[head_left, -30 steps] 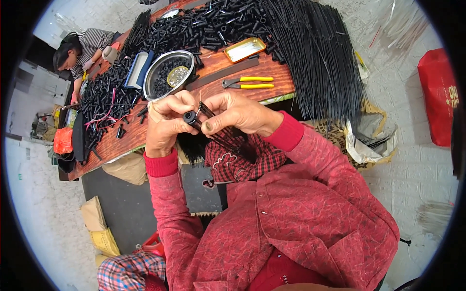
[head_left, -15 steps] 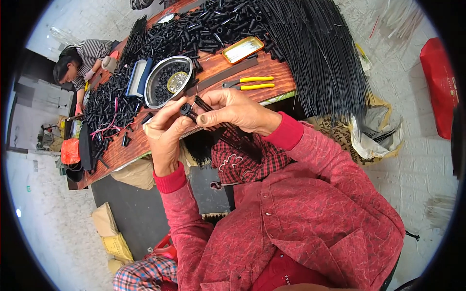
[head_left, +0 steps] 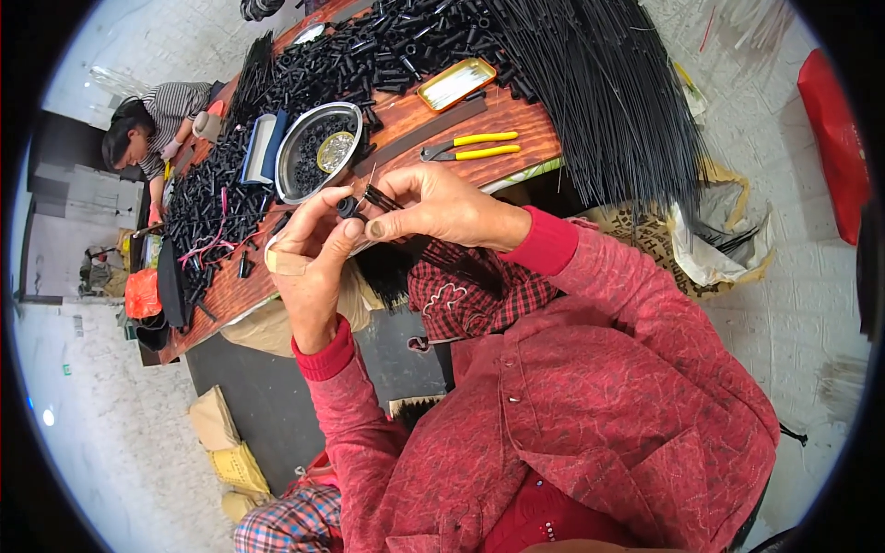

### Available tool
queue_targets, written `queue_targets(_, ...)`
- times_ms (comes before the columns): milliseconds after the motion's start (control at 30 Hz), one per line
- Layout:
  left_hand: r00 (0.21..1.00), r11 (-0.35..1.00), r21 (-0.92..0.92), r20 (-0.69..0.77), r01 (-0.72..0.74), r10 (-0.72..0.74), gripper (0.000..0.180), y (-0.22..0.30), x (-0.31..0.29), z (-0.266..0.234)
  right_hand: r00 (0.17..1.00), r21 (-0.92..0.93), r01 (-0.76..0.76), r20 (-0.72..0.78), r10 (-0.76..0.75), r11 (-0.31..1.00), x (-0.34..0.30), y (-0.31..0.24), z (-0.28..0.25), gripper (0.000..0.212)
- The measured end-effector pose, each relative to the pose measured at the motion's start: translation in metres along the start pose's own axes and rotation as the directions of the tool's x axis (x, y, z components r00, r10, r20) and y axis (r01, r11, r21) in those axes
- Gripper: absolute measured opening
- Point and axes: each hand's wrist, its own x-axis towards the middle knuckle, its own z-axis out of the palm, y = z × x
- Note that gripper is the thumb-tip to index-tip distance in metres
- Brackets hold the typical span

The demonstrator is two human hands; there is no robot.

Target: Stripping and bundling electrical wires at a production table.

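Observation:
My left hand (head_left: 309, 258), with tape wrapped on it, pinches a short black plastic tube (head_left: 348, 208) between thumb and fingertips. Close beside it, my right hand (head_left: 447, 210) grips a bundle of thin black rods (head_left: 461, 264), whose tips stick up between its thumb and fingers. One thin rod reaches higher than the others. The fingertips of both hands almost meet; whether a rod enters the tube I cannot tell. Below the hands the bundle hangs over a red-and-black checked cloth (head_left: 447, 309).
Across the wooden table (head_left: 521, 120) lie yellow-handled cutters (head_left: 472, 147), a metal bowl (head_left: 280, 161) of small black parts, a yellow-rimmed tray (head_left: 457, 85) and heaped black tubes (head_left: 429, 41). Long black rods (head_left: 608, 111) overhang its right end. Another person (head_left: 175, 106) works at far left.
The view has shifted slightly. Both hands keep their grips; the tube has turned a little, and the rod tips have moved slightly between the fingers.

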Motion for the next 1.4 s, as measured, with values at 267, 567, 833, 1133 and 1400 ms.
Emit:
queue_targets(267,0.996,0.994,-0.099,-0.064,0.048,-0.055,0.032,-0.006,0.001,0.004,0.980,-0.205,0.155,-0.089,-0.176,0.966,-0.006,-0.001,0.001,0.017)
queue_targets(567,0.996,0.972,-0.233,-0.081,0.027,-0.047,0.035,-0.016,0.005,0.007,0.978,-0.440,0.192,0.016,-0.206,0.877,0.003,-0.015,-0.011,0.022)
queue_targets(833,0.993,0.977,-0.215,-0.112,0.015,-0.040,0.036,-0.025,0.008,0.008,0.973,-0.609,0.211,0.053,-0.226,0.765,0.008,-0.019,-0.017,0.027)
queue_targets(1133,1.000,0.957,-0.290,0.019,0.009,-0.004,0.038,-0.026,0.011,-0.002,0.987,-0.197,-0.149,0.026,0.157,0.969,0.008,-0.017,-0.020,0.036)
queue_targets(1400,0.995,0.989,-0.147,-0.104,-0.021,0.006,0.042,-0.003,0.003,0.002,0.943,-0.490,0.097,-0.234,-0.237,0.866,0.011,-0.012,0.009,0.030)
